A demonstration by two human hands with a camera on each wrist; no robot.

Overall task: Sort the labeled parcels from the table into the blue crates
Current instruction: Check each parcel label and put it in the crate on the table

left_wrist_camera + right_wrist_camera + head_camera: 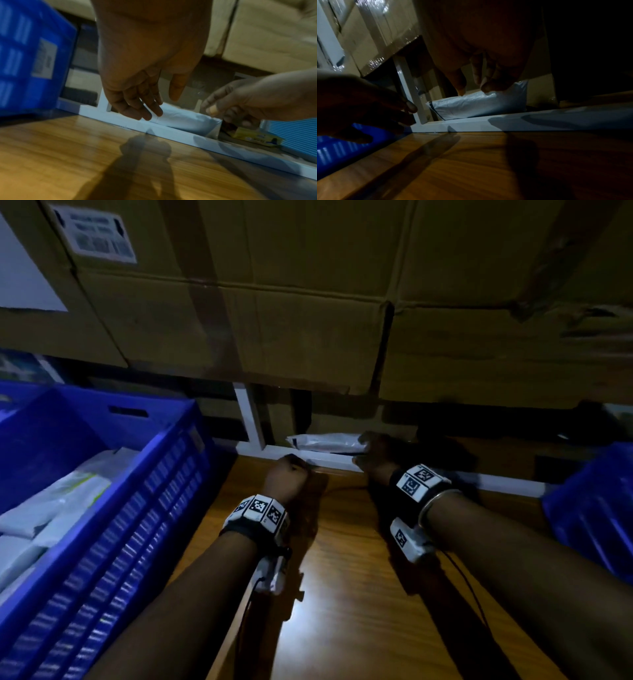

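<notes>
A white plastic parcel (325,442) (181,119) (479,106) lies just behind the white rail (507,481) at the table's far edge. My right hand (371,451) (476,88) is on the parcel's right end, with fingers and thumb curled onto its top edge. My left hand (291,472) (147,108) hangs with loose, nearly straight fingers by the parcel's left end; whether it touches is unclear. A blue crate (137,474) on the left holds several white parcels (68,501). A second blue crate (589,508) stands at the right.
Large cardboard boxes (308,302) overhang the rail low above both hands. A small yellow box (254,136) lies behind the rail to the parcel's right. The wooden table (342,594) stretches between the two crates under my forearms.
</notes>
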